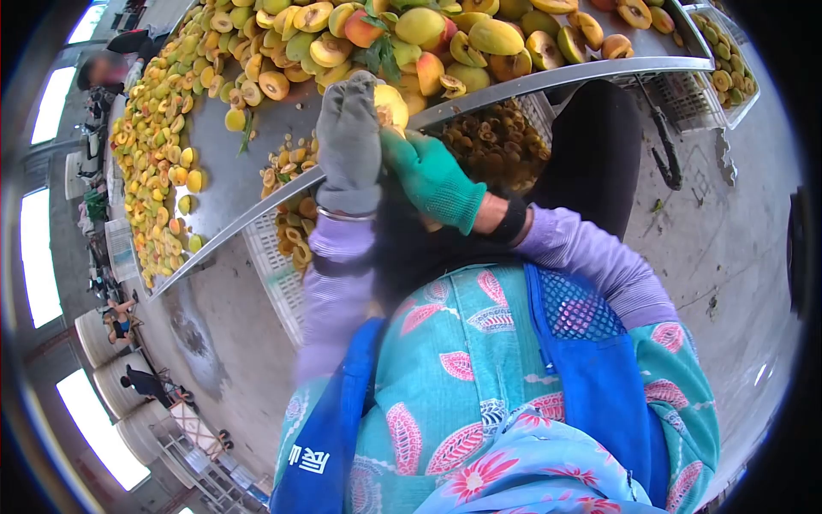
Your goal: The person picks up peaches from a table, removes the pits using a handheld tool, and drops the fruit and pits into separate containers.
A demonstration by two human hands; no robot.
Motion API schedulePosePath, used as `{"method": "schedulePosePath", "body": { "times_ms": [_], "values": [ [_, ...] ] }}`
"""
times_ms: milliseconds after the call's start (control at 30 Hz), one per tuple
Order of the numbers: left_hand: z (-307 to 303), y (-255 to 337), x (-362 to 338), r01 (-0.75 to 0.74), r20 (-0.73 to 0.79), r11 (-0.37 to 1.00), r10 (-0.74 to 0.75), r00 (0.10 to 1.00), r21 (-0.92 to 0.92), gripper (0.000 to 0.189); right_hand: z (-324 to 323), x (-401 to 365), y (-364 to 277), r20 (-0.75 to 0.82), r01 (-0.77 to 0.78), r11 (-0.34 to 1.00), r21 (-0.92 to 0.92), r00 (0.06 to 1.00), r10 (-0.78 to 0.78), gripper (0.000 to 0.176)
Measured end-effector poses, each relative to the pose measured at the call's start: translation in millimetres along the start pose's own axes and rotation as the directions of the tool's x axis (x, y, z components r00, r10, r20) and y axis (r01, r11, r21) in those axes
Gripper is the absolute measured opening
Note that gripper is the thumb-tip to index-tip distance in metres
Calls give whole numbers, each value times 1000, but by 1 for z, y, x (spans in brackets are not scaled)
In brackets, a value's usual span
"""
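Observation:
My left hand (349, 141), in a grey glove, is closed at the metal table's front edge, its fingers curled against a cut yellow peach (390, 106). Close beside it, my right hand (435, 178) wears a green knitted glove. Its fingers are bent in toward the same peach, and what they grip is hidden between the two hands. Behind them lies a heap of whole and halved peaches (495, 38), with green leaves (379, 53) among them.
The metal table (224, 163) has a raised rim, and more peach halves (158, 141) spread along its left side. Beneath stand white crates (272, 265) with cut fruit and a container of brown pits (501, 141). At right is another fruit-filled crate (723, 64). People are at far left.

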State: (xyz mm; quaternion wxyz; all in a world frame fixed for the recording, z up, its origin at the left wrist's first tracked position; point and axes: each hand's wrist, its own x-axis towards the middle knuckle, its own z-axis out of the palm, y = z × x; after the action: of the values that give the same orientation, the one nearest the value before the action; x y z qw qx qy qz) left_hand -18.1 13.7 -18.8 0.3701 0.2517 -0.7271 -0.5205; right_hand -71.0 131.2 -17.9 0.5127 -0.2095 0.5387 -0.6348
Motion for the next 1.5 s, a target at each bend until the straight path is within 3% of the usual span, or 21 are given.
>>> {"method": "schedulePosePath", "body": {
  "times_ms": [167, 200, 300, 367, 433, 500, 567, 600, 667, 700, 733, 767, 833, 967, 1100, 1167, 1267, 1367, 1400, 1467, 1500],
  "values": [
    [1, -24, 11, 264, 14, 843, -291, 957, -468, 29, -8, -9, -34, 137, -266, 941, 208, 961, 241, 45],
    [-10, 10, 18, 121, 158, 991, -128, 979, 53, 28, -8, -8, -41, 187, -334, 900, 280, 939, 290, 44],
    [-1, 20, 40, 26, 237, 932, -119, 964, 360, 28, 2, 0, -25, 342, -405, 692, 597, 909, 237, 43],
    [-2, 11, 51, -369, 438, 827, 169, 883, 424, 23, 1, 7, -23, 301, -364, 703, 612, 928, 219, 41],
    [-7, 8, 59, -747, 715, 503, 311, 626, 434, 21, 2, 15, -11, 276, -370, 732, 572, 927, 252, 40],
    [-2, 4, 60, -750, 702, 514, 343, 624, 416, 21, -7, 9, -7, 482, -488, 563, 667, 859, 172, 39],
    [-1, 2, 61, -760, 690, 510, 375, 619, 404, 22, 0, 15, -8, 219, -273, 737, 618, 960, 172, 42],
    [5, -12, 52, -698, 479, 501, 508, 716, 512, 20, 1, 16, -9, 163, -238, 805, 544, 971, 176, 42],
    [18, -12, 33, -6, 54, 990, -2, 999, 142, 20, -7, 19, -17, 120, -244, 906, 347, 969, 215, 41],
    [20, -11, 25, 354, -24, 919, -363, 931, -174, 21, -16, 15, -23, 124, -281, 932, 229, 958, 258, 39],
    [18, -9, 20, 414, 17, 881, -422, 907, -229, 17, -29, 3, -32, 232, -329, 913, 240, 933, 275, 36],
    [8, -8, 19, 139, 151, 990, -141, 978, 27, 18, -44, 0, -37, 361, -269, 956, 118, 909, 211, 35],
    [-17, -3, 20, -533, 566, 769, 278, 776, 353, 24, -55, 8, -28, 391, -214, 973, -83, 891, 229, 37],
    [18, 13, 13, 176, 56, 969, -169, 984, -174, 18, -26, -2, -24, 309, -338, 872, 355, 922, 231, 39],
    [28, -4, 8, 220, -120, 926, -267, 956, -306, 16, -20, 4, -26, 229, -371, 884, 285, 922, 313, 41],
    [7, -14, 26, -106, 233, 983, 69, 970, 151, 16, -20, 2, -22, 209, -324, 920, 222, 937, 280, 43],
    [-13, 6, 62, -781, 793, 533, 295, 534, 327, 32, -25, 6, -22, 409, -451, 827, 334, 860, 305, 47],
    [11, 32, 59, -128, 477, 736, -286, 831, 665, 31, -7, 6, -14, 393, -417, 692, 590, 897, 205, 46],
    [9, 2, 54, -704, 488, 482, 509, 709, 521, 11, -7, 11, -16, 424, -428, 629, 648, 890, 168, 43],
    [25, 5, 36, -88, 18, 995, 87, 996, 54, 14, -15, 12, -22, 350, -403, 771, 493, 903, 249, 40],
    [34, 4, 26, 231, -85, 923, -268, 960, -309, 16, -22, 11, -25, 304, -400, 827, 396, 907, 293, 38]
  ]
}}
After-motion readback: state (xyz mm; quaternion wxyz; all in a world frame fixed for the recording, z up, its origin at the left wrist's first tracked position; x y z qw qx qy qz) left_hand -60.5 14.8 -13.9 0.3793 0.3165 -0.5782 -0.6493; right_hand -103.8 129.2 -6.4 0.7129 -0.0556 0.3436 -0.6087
